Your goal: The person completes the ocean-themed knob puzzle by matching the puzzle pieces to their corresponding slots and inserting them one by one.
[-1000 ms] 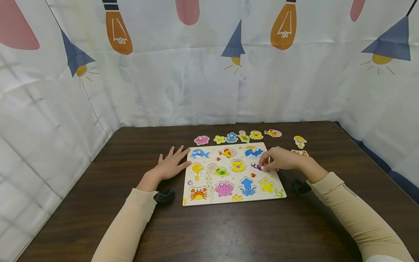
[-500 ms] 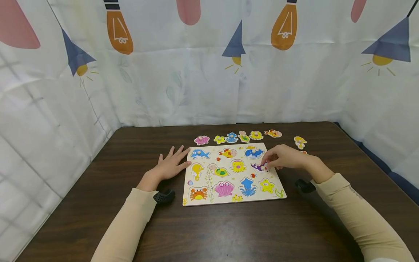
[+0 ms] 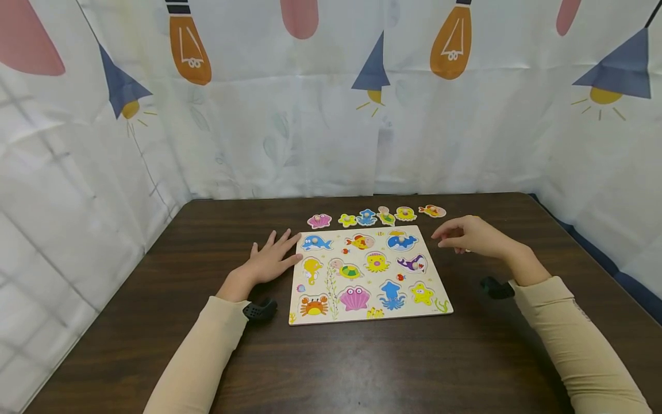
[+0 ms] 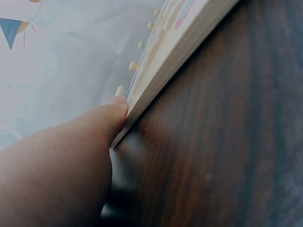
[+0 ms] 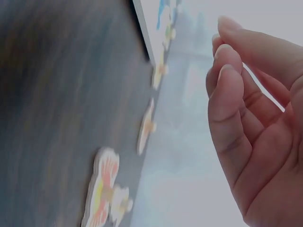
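Note:
The wooden puzzle board (image 3: 383,233) with printed sea animals lies flat on the table. My left hand (image 3: 266,263) rests spread at its left edge, and in the left wrist view the thumb (image 4: 116,106) touches the corner. My right hand (image 3: 473,236) hovers off the board's right side with loosely bent fingers; the right wrist view shows nothing between them. A purple whale piece (image 3: 412,264) sits in its slot at the board's right, near the blue whale piece (image 3: 400,240) and, at the upper left, the dolphin piece (image 3: 316,242).
Behind the board lie a pink shell piece (image 3: 319,221), a starfish piece (image 3: 347,220), a squid piece (image 3: 366,217), a turtle piece (image 3: 385,215), an octopus piece (image 3: 405,213) and a fish piece (image 3: 432,211). A crab piece (image 5: 102,182) and another knobbed piece (image 5: 120,203) are hidden behind my right hand in the head view.
My right hand has let go of the purple whale piece and moved right and back, off the board, now covering the loose pieces there. My left hand has stayed in place.

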`<state>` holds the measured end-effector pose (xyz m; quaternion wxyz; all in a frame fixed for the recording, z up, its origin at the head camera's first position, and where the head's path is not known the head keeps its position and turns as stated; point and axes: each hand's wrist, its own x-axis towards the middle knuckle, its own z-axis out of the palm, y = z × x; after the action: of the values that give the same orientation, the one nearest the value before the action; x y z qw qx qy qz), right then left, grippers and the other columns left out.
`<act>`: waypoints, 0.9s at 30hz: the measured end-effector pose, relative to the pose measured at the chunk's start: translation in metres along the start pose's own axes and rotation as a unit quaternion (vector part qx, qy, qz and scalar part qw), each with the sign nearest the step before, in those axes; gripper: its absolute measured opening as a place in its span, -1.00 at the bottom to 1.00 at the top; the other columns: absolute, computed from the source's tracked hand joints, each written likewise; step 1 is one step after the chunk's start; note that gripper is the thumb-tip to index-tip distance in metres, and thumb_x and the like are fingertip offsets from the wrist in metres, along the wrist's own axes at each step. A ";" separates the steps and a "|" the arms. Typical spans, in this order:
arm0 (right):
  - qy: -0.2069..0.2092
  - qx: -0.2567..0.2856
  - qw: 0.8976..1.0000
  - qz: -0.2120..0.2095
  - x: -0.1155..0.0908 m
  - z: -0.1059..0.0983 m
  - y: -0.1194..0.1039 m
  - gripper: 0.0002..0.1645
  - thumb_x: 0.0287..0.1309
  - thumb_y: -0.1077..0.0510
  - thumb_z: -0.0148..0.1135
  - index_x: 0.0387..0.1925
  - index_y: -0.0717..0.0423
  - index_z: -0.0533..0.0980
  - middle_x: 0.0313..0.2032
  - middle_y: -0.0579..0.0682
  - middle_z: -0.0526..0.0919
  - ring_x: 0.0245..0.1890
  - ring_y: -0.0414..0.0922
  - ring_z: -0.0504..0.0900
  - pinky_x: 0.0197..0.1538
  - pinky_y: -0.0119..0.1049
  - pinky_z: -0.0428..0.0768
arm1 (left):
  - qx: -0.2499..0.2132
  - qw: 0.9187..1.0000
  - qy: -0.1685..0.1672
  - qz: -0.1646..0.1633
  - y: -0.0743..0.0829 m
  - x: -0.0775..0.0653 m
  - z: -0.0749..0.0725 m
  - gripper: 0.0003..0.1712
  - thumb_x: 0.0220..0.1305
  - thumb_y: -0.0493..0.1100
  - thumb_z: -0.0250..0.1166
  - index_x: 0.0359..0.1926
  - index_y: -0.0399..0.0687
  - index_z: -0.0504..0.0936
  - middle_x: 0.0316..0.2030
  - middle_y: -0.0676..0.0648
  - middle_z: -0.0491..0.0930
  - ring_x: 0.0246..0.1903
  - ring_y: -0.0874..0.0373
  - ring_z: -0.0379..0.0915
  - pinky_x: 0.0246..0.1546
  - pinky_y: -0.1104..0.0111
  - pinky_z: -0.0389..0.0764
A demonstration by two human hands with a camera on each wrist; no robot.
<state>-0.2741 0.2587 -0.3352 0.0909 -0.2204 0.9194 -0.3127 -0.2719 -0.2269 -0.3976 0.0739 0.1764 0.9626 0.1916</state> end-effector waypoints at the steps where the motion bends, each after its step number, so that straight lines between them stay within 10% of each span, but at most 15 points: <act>1: 0.010 -0.002 1.000 0.003 -0.002 -0.002 0.002 -0.70 0.36 0.20 0.34 0.05 0.26 0.67 -0.23 0.10 0.72 -0.43 -0.03 0.56 -0.32 -0.16 0.64 | 0.001 1.000 0.000 0.000 0.000 0.000 0.000 -0.12 0.55 0.33 -0.02 0.66 0.07 -0.02 0.62 -0.24 -0.18 0.55 -0.37 -0.43 0.31 -0.48 -0.39; 27: 0.019 0.020 0.998 0.063 -0.021 -0.026 0.067 -0.69 0.42 0.28 0.20 0.04 0.48 0.58 -0.48 0.01 0.56 -0.50 -0.10 0.52 -0.39 -0.25 0.62 | 0.006 1.000 -0.004 -0.006 0.002 0.002 0.000 -0.13 0.56 0.32 -0.03 0.67 0.09 -0.04 0.62 -0.22 -0.19 0.56 -0.35 -0.45 0.31 -0.47 -0.41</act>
<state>-0.2871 0.3294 -0.3553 0.0976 -0.1547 0.9265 -0.3289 -0.2732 -0.2250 -0.3968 0.0776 0.1717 0.9646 0.1847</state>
